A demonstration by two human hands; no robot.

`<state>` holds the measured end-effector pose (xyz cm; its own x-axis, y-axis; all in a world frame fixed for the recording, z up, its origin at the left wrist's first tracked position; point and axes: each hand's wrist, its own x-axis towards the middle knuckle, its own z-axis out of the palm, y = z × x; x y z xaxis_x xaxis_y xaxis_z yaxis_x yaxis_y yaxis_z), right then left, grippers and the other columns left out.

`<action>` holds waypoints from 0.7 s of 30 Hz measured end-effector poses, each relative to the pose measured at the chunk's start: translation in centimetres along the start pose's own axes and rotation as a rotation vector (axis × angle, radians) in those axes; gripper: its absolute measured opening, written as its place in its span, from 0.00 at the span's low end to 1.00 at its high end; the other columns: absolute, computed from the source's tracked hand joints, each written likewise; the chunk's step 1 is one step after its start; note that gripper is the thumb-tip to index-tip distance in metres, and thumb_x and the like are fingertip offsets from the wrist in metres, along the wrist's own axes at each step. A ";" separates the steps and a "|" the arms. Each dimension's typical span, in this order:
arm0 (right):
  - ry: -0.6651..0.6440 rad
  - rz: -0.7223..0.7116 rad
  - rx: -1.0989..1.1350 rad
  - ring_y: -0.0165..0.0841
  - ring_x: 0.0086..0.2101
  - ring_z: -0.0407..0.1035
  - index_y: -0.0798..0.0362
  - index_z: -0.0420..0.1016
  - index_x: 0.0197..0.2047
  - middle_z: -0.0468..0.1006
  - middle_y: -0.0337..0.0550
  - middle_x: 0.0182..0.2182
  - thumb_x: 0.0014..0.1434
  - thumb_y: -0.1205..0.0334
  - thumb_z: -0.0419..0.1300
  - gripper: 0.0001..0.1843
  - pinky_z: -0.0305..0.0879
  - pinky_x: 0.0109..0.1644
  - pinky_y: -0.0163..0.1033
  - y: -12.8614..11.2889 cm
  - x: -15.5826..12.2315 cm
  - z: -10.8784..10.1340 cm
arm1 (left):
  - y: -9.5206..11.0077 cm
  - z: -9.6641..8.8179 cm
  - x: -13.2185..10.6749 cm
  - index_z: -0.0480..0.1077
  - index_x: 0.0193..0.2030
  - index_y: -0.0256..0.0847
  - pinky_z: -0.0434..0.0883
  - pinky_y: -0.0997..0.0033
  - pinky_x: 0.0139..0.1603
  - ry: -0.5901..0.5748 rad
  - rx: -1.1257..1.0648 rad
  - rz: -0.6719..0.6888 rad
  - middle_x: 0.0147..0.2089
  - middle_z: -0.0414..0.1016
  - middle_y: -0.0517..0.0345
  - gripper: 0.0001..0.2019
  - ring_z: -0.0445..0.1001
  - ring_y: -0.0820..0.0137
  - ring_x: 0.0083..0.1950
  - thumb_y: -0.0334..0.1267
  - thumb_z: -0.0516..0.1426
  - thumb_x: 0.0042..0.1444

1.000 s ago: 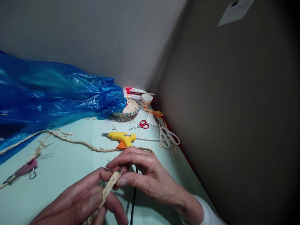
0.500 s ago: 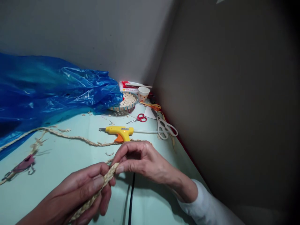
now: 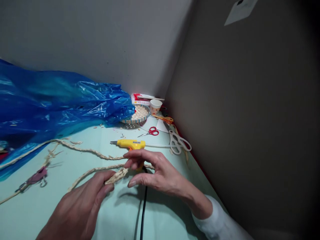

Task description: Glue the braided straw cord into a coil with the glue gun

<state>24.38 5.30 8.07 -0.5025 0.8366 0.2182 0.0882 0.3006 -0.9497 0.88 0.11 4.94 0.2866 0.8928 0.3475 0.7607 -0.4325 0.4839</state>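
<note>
My left hand (image 3: 82, 196) pinches a pale braided straw strip (image 3: 117, 176), whose folded end sticks out past the fingertips. Just beyond that end is my right hand (image 3: 152, 168), thumb and fingers spread apart; I cannot tell whether its fingertips brush the braid. Behind the right hand lies a yellow glue gun (image 3: 131, 144), its grip partly covered by the fingers. A thinner straw cord (image 3: 93, 170) runs along the table from my left hand towards my right. Further left, a purple clip (image 3: 37, 176) holds another cord end.
Red-handled scissors (image 3: 151, 131) and larger white-handled scissors (image 3: 178, 142) lie beyond the glue gun. A paper cup (image 3: 155, 106) and a round woven tray (image 3: 138, 116) stand at the back. Blue plastic sheeting (image 3: 62, 96) covers the left. A black cable (image 3: 143, 210) runs towards me.
My right hand has let go of the braid and spread its fingers. My left hand has turned over, knuckles up, with the braid's end tilted lower. The view has shifted slightly.
</note>
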 end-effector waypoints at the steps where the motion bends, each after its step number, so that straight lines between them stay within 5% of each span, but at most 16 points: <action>1: 0.005 -0.042 -0.055 0.36 0.42 0.77 0.50 0.83 0.54 0.85 0.45 0.43 0.60 0.42 0.74 0.26 0.72 0.50 0.39 -0.2 -0.1 0.1 | 0.0 0.1 -0.2 0.63 0.59 0.52 0.76 0.74 0.54 0.016 0.029 0.027 0.46 0.85 0.61 0.18 0.85 0.68 0.41 0.51 0.39 0.76; 6: 0.072 -0.234 -0.165 0.31 0.35 0.76 0.54 0.84 0.46 0.83 0.43 0.35 0.67 0.45 0.68 0.19 0.72 0.44 0.34 -0.3 -0.3 1.1 | -0.5 1.0 -0.6 0.64 0.59 0.54 0.72 0.76 0.52 0.032 0.066 0.159 0.47 0.85 0.64 0.15 0.84 0.72 0.48 0.45 0.41 0.77; 13: 0.132 -0.355 -0.255 0.31 0.36 0.78 0.57 0.82 0.46 0.85 0.46 0.36 0.72 0.52 0.64 0.15 0.72 0.45 0.33 0.4 -0.6 2.1 | -1.6 1.6 -0.8 0.65 0.62 0.50 0.73 0.78 0.53 0.007 0.007 0.298 0.48 0.84 0.60 0.17 0.82 0.72 0.49 0.32 0.44 0.74; 17: 0.165 -0.200 -0.171 0.29 0.32 0.75 0.55 0.83 0.45 0.83 0.40 0.31 0.68 0.51 0.69 0.15 0.71 0.40 0.31 0.1 -0.7 2.4 | -2.5 2.4 -1.9 0.66 0.64 0.47 0.72 0.70 0.61 0.019 0.043 0.208 0.55 0.85 0.54 0.17 0.81 0.67 0.55 0.35 0.46 0.73; 21: 0.194 -0.013 0.048 0.29 0.32 0.74 0.55 0.85 0.40 0.81 0.39 0.29 0.64 0.52 0.73 0.13 0.70 0.40 0.31 -0.4 -0.8 2.9 | -4.7 2.6 -1.9 0.69 0.66 0.44 0.67 0.69 0.70 0.011 0.130 0.288 0.61 0.85 0.52 0.21 0.81 0.66 0.61 0.32 0.49 0.69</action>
<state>22.30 3.20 7.64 -0.3278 0.9068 0.2649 0.0396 0.2933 -0.9552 -1.72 0.78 -0.06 0.4951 0.7343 0.4645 0.7177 -0.6469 0.2577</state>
